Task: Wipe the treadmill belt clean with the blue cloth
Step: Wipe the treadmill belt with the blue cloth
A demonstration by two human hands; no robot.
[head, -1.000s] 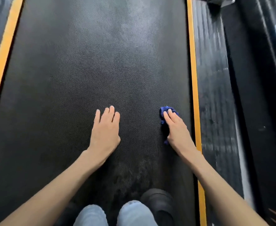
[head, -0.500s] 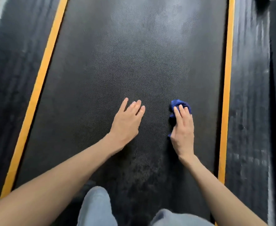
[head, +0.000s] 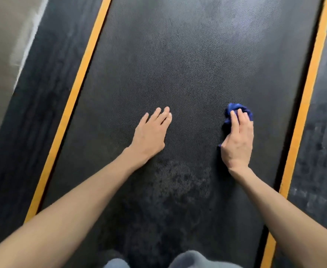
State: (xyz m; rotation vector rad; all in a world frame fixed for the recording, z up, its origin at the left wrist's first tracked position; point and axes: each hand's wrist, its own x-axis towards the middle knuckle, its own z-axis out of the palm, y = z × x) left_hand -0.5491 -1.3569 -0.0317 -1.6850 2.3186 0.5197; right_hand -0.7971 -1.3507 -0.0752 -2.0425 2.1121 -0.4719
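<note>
Two hands on one treadmill belt [head: 187,64]: left hand [head: 150,136] flat, fingers straight; right hand [head: 237,144] presses one bunched blue cloth [head: 236,108] under straight fingers, near right yellow stripe [head: 305,97] of two, thumb hidden, possibly tucked.

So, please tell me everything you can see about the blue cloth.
The blue cloth is a deep blue, soft-looking fabric, crumpled into a small wad. It lies on the treadmill belt, toward its right side, near the yellow stripe but apart from it. The right hand presses on it with straight fingers and covers most of it; folds show beyond the fingertips, and a corner peeks out by the thumb.
</note>
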